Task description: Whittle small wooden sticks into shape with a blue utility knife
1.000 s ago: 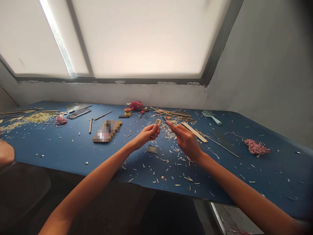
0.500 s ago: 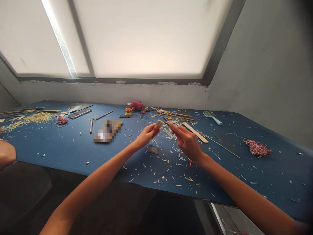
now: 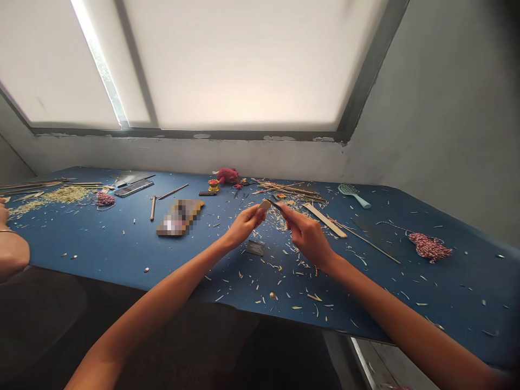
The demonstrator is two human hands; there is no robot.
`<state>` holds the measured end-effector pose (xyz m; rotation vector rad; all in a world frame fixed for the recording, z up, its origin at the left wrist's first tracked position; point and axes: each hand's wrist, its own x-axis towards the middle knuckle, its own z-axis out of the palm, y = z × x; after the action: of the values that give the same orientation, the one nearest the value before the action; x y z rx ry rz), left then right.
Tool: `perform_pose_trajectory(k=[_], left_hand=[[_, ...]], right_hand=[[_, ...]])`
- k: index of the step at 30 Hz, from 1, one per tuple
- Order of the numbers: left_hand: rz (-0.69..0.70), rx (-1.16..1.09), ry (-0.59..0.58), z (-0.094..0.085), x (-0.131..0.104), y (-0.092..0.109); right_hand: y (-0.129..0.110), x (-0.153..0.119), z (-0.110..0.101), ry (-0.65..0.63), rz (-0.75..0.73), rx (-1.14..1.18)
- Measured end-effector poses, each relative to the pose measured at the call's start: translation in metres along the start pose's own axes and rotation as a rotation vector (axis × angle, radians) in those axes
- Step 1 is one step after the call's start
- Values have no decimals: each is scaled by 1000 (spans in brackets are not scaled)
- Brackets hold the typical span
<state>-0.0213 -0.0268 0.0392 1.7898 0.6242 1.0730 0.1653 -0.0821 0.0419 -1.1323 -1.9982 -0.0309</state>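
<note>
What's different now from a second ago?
The right hand has brought its thin dark tool leftward to the pale piece in the left hand; contact is hard to confirm. Neither hand let go of anything. The hairbrush and striped string bundle stayed put.

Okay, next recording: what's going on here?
A person at a blue table holds a small, pale, flat piece in the left hand and a thin, dark, blade-like tool in the right hand. The tool's tip is at the piece's end; whether they touch is too small to tell. Pale, thin shavings lie scattered around. A small, dark-grey, rectangular plate lies on the table near the left hand. At far left, another person's arm shows.
</note>
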Motion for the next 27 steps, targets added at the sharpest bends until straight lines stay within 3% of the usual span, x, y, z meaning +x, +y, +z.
perform_pose_trajectory(k=[3, 6, 10, 15, 27], left_hand=[[-13, 8, -48, 0, 0, 4], [-77, -5, -184, 0, -3, 11], [-112, -56, -275, 1, -7, 19], [-104, -48, -302, 2, -7, 15], [-100, 26, -369, 5, -8, 8]], right_hand=[[-2, 3, 0, 43, 190, 174], [0, 9, -2, 101, 403, 516], [1, 15, -4, -42, 578, 888], [-7, 11, 4, -192, 592, 919], [-15, 7, 9, -144, 580, 1011]])
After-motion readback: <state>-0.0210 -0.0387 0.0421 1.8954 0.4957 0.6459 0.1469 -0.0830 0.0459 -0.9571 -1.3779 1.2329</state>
